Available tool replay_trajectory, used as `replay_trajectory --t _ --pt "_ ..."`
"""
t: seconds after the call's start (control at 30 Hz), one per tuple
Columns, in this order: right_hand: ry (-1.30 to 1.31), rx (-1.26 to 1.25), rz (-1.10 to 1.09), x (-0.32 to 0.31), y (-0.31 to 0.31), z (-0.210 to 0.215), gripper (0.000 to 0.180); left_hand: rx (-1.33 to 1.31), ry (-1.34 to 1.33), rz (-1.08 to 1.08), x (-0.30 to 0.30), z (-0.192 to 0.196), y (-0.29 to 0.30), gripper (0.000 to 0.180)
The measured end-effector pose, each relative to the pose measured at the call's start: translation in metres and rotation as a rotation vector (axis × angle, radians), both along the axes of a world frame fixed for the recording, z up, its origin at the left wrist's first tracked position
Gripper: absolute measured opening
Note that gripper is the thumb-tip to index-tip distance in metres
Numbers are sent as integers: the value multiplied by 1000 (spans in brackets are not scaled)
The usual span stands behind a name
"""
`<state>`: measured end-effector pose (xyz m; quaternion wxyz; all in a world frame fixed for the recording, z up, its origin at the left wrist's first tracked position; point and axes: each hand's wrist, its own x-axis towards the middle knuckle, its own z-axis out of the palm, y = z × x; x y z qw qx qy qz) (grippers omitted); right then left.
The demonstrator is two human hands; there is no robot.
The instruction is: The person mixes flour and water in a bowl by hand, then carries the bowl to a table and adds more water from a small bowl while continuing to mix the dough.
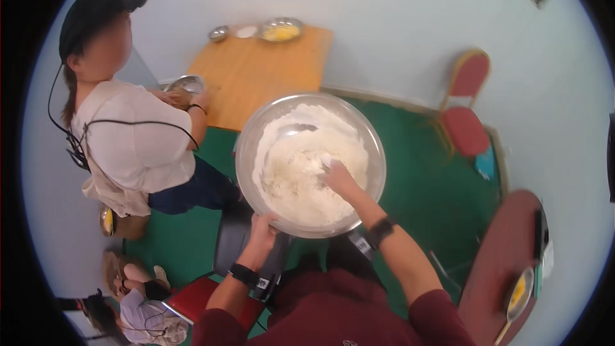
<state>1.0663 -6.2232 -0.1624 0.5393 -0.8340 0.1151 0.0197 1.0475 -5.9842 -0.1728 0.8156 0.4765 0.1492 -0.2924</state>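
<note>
A large, wide metal bowl (376,147) is in front of me, with a layer of pale flour (288,176) in it. Bare metal shows through at one spot toward its far side. My left hand (261,234) grips the near-left rim, fingers partly hidden by the bowl's edge. Down in the bowl, right of the middle, my right hand (338,178) has its fingers bunched in the flour, with white on the fingertips. Small clumps lie around them.
At left, a co-worker (138,134) in a cap handles a smaller metal bowl (189,83) beside a wooden table (262,67). Another person (144,311) sits low at lower left. A red chair (467,106) and round dark-red table (503,269) are at right; a dark chair (240,243) stands near my left.
</note>
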Motion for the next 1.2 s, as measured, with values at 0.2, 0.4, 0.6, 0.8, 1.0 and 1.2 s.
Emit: replay_trajectory --t 0.2,0.4,0.6,0.8,1.0,1.2 --pt "160 103 -19 -49 -8 -4 38 -2 71 166 -45 -32 22 49" --pt "273 82 -52 -30 -14 8 43 -73 110 209 -27 -9 16 52" --pt "254 291 -27 -6 4 9 43 -111 228 311 15 -36 23 48" --pt "288 510 -80 52 14 -2 39 631 37 255 92 -25 28 59" --pt "192 406 -35 119 1 -45 39 1175 -895 384 154 9 -4 63" --pt "227 -535 479 130 0 -47 36 1536 -610 -532 186 -41 -21 57"
